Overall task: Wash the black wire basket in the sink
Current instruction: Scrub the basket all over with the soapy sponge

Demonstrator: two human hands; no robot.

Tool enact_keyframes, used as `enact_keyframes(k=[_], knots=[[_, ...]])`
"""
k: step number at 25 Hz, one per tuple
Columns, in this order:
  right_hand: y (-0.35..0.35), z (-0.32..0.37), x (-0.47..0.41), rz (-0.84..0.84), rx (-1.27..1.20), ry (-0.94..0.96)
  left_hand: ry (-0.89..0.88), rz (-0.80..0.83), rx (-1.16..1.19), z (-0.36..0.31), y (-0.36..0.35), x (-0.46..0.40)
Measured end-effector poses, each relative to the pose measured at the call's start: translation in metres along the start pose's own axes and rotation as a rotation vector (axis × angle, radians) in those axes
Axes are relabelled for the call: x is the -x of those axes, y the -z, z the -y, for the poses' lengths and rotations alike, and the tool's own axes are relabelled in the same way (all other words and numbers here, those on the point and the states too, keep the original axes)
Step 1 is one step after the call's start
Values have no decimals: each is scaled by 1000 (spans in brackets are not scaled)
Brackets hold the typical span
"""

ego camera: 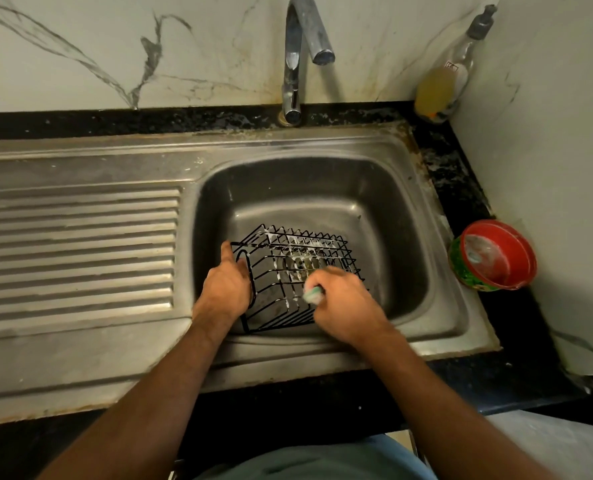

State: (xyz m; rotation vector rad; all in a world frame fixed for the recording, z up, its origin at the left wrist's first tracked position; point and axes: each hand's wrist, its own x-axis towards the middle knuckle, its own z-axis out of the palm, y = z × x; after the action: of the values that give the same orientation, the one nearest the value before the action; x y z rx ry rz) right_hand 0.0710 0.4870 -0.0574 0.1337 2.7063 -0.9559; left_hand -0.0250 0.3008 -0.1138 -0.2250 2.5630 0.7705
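Down in the steel sink basin (405,216), the black wire basket (298,275) lies tipped on its side over the drain, with soap foam on its wires. At its left end the left hand (226,289) has its grip curled round the wire frame, thumb pointing up, while the right hand (345,303) has its grip closed on a foamy green-and-white sponge (313,295) pressed against the basket's near side. On the black desk (516,327) to the right stands a red-rimmed green bowl (492,256), a yellow soap bottle (442,88) stands in the corner, and a chrome tap (296,57) rises behind the basin.
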Motion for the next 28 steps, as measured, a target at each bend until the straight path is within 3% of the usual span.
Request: enact_keyframes(k=[3,5,10,12,14,18,25,28], knots=[[6,-40,-8,-30,96,-258,-6,-8,11,-1,2,3],[10,-48,-11,-37,94,-326,-26,-12,20,-1,4,6],[-2,15,1,-64,-83,-44,-74,-26,57,1,6,8],[-5,44,8,-148,-96,103,-119,-52,94,3,6,8],[-2,57,-6,-240,-37,190,-174,-64,159,5,7,10],[1,74,-49,-262,218,169,-214,-111,249,7,13,12],[7,76,-7,-38,358,367,-300,-126,269,7,16,17],[15,82,-22,-16,412,370,-293,-115,267,8,16,18]])
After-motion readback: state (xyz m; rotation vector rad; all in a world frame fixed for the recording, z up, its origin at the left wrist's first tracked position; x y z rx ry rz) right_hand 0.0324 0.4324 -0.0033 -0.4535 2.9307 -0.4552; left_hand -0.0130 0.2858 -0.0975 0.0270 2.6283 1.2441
